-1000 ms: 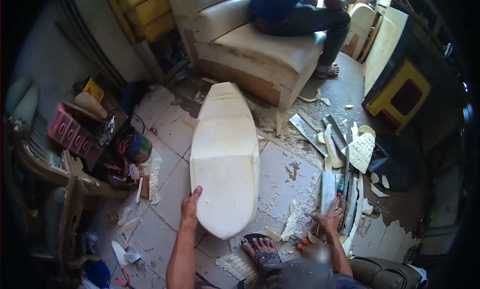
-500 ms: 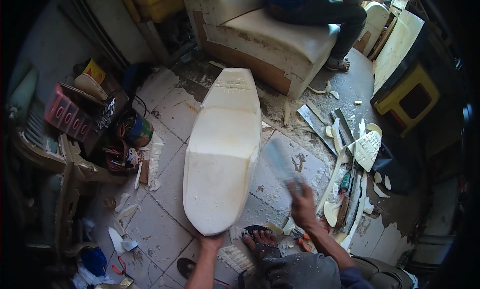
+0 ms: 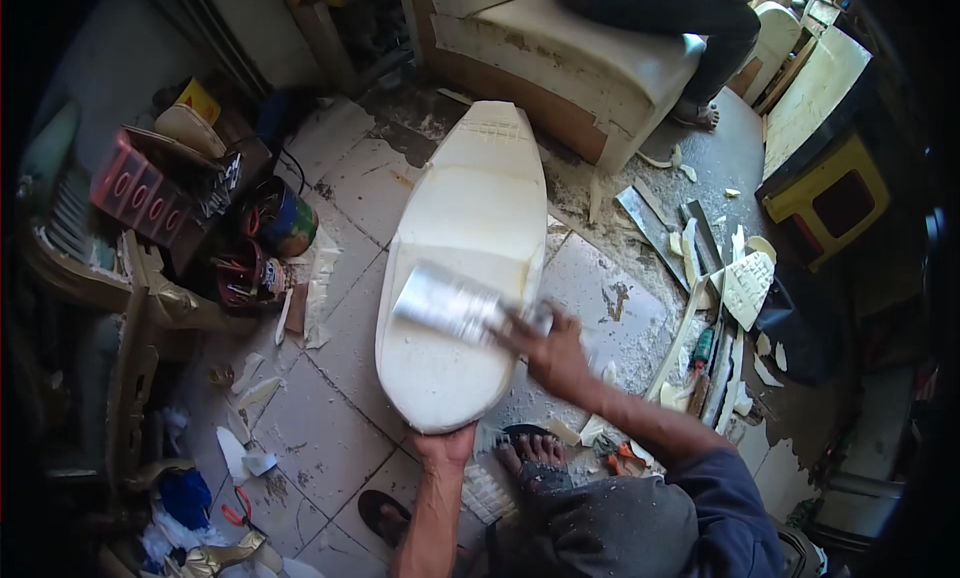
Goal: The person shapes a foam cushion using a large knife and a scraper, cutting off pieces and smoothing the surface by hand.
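Note:
A long cream-coloured seat foam stretches away from me, with a stepped middle and a scored patch at its far end. My left hand supports its rounded near end from below, fingers mostly hidden under the foam. In my right hand is a flat, silvery metal blade-like tool, blurred by motion. The blade lies over the near half of the foam; whether it touches the surface I cannot tell. My fingers are closed around its right end.
Foam offcuts, metal strips and a green-handled tool litter the right side. To the left stand tins and a red box. Red-handled scissors lie near. A person sits on a large padded seat beyond.
My right hand has swung the metal tool leftward from beside the foam to over it. The foam's near end has risen slightly in view, and my left hand remains under it.

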`<control>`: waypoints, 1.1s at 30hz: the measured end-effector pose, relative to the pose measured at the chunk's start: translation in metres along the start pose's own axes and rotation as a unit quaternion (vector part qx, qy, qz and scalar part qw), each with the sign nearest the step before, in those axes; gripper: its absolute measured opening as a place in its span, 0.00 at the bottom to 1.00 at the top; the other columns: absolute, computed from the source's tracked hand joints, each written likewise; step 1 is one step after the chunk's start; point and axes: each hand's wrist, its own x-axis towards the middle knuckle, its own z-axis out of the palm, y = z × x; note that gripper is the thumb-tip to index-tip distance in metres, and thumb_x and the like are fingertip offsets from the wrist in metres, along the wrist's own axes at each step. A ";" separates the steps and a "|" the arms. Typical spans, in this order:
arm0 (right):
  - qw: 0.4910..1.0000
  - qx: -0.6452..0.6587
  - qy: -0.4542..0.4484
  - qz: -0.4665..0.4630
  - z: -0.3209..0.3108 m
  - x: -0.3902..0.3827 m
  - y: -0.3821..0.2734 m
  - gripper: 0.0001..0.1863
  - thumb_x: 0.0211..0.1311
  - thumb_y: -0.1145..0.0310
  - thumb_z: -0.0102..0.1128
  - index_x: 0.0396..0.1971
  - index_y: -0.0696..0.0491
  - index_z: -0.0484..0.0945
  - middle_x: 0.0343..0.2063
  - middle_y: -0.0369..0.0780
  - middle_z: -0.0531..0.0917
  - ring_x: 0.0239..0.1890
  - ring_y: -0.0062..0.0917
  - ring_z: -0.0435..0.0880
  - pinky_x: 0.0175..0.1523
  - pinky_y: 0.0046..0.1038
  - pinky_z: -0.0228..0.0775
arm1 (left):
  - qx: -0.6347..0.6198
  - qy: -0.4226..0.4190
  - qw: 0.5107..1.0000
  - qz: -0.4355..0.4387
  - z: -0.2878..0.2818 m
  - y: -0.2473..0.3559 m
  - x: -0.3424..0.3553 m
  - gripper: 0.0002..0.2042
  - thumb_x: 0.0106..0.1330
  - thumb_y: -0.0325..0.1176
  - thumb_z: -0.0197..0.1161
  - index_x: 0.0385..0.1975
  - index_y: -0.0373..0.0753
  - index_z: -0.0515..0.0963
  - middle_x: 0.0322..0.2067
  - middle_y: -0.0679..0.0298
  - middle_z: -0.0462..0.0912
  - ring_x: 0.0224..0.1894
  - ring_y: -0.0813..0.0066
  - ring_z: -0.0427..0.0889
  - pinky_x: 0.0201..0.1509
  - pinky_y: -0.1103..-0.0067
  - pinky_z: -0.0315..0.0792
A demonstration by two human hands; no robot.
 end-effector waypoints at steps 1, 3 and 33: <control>0.998 -0.012 0.034 0.045 0.001 0.016 0.030 0.41 0.59 0.80 0.55 0.71 0.27 0.70 0.74 0.34 0.69 0.67 0.51 0.62 0.51 0.50 0.67 | 0.011 -0.007 1.000 0.007 0.014 -0.006 0.001 0.31 0.76 0.56 0.45 0.71 0.45 0.68 0.71 0.57 0.70 0.73 0.51 0.67 0.75 0.45 0.60; 0.998 -0.009 0.010 0.061 -0.003 0.025 0.037 0.42 0.58 0.80 0.54 0.72 0.27 0.70 0.74 0.33 0.68 0.66 0.54 0.65 0.50 0.51 0.67 | 0.025 -0.016 0.999 0.034 0.024 -0.008 0.002 0.31 0.75 0.57 0.45 0.71 0.45 0.69 0.71 0.57 0.70 0.73 0.51 0.67 0.75 0.45 0.59; 0.993 0.103 -0.051 0.033 0.033 0.006 0.041 0.43 0.53 0.86 0.48 0.71 0.37 0.71 0.71 0.47 0.71 0.70 0.51 0.68 0.73 0.54 0.55 | 0.928 0.152 0.081 0.332 0.088 0.085 0.101 0.34 0.78 0.52 0.46 0.80 0.44 0.53 0.79 0.49 0.50 0.81 0.46 0.47 0.79 0.42 0.36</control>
